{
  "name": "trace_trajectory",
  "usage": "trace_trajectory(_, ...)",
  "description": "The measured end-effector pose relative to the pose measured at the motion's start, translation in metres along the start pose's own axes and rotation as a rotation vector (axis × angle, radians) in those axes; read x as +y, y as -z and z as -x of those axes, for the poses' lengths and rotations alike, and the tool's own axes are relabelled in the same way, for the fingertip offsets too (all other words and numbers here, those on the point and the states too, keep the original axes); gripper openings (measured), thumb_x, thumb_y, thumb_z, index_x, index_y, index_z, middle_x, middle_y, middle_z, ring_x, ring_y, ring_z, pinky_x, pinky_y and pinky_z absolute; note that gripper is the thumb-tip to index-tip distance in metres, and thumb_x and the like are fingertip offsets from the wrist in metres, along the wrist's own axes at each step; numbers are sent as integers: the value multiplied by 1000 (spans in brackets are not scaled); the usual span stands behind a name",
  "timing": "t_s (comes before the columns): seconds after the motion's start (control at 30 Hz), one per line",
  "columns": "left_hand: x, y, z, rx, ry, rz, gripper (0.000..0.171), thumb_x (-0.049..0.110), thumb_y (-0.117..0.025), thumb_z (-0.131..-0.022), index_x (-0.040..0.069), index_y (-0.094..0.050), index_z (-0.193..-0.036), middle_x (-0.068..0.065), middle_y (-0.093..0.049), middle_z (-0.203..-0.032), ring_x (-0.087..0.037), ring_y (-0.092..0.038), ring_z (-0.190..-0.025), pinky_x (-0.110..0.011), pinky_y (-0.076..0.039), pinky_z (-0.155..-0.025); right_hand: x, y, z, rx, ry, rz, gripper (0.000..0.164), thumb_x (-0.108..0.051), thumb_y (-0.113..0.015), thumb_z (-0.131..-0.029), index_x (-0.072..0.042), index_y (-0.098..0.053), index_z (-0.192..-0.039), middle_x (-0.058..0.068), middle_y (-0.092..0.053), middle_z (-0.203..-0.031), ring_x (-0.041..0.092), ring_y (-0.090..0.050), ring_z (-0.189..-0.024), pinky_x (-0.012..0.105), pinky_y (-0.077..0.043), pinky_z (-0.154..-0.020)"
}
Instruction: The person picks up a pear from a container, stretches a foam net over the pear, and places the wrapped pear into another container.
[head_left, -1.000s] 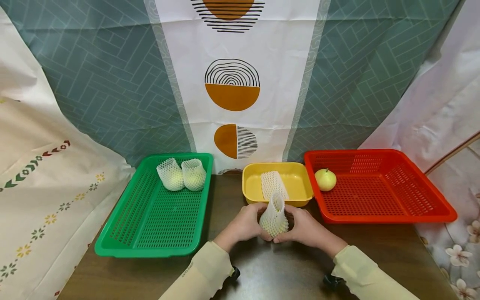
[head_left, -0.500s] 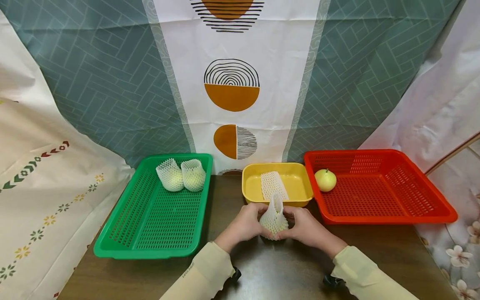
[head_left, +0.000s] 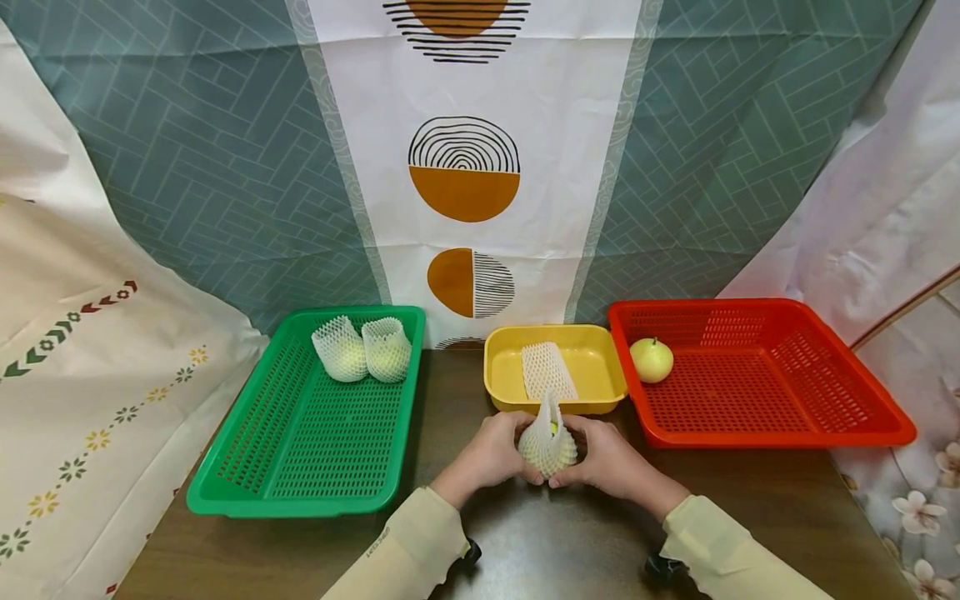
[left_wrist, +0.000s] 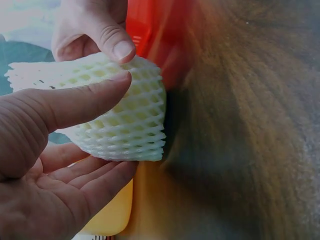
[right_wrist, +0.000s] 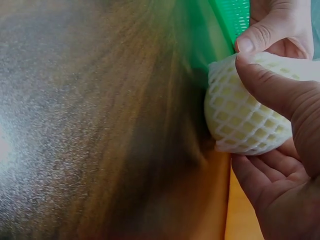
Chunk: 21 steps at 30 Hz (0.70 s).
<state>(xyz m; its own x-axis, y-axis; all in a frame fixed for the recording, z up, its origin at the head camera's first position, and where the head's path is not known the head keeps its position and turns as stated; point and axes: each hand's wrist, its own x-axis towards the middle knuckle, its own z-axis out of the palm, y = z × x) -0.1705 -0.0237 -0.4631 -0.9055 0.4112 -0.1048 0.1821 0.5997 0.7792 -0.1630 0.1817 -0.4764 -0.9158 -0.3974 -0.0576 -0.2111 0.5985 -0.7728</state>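
Between both hands is a pale yellow pear in a white foam net sleeve (head_left: 548, 450), in front of the yellow tray. My left hand (head_left: 491, 448) grips its left side, thumb on the near face and fingers around the far side, as the left wrist view shows. From the right, my right hand (head_left: 609, 457) grips it the same way; in the right wrist view its thumb (right_wrist: 270, 82) presses on the foam net (right_wrist: 245, 107). The net's loose end stands up above the fruit, and a bit of yellow skin shows through its opening.
A green basket (head_left: 300, 505) at left holds two netted pears (head_left: 387, 354). The yellow tray (head_left: 600, 367) behind the hands holds a flat foam net (head_left: 546, 369). A bare pear (head_left: 651, 360) sits in the red basket (head_left: 780, 439) at right. Patterned cloth (head_left: 465, 100) hangs behind.
The net's upright end has narrowed and leaned slightly left, and its opening now shows some yellow skin. Both hands stay around the fruit with small thumb shifts.
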Motion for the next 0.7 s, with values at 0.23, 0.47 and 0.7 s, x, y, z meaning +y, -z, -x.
trace_trajectory(0.23, -4, -3, 0, 13, 2, 3, 76, 14, -92, -50, 14, -60, -118, 6, -66, -105, -7, -57, -91, -30, -48, -83, 4, -4, -1, 29, -12, 3, 90, -40, -91, -49, -18, -54, -128, -9, -61, -118, 7, -57, -104, 35, -48, -91)
trace_trajectory(0.47, -6, 0, 2, 6, -33, 67, 72, 14, -92, -51, 14, -60, -116, 6, -66, -104, -6, -61, -89, -26, -51, -78, 2, -1, 2, 10, 7, -81, 85, -35, -90, -54, -15, -52, -128, -2, -61, -117, 12, -61, -99, 27, -53, -80)
trace_trajectory(0.7, 7, 24, 6, -15, -80, 332, 73, 23, -89, -59, 15, -55, -124, 2, -65, -110, -11, -65, -93, -27, -54, -78, -23, 21, 3, 33, 25, -214, 81, -37, -86, -61, -18, -49, -131, 0, -59, -121, 15, -62, -99, 28, -54, -80)
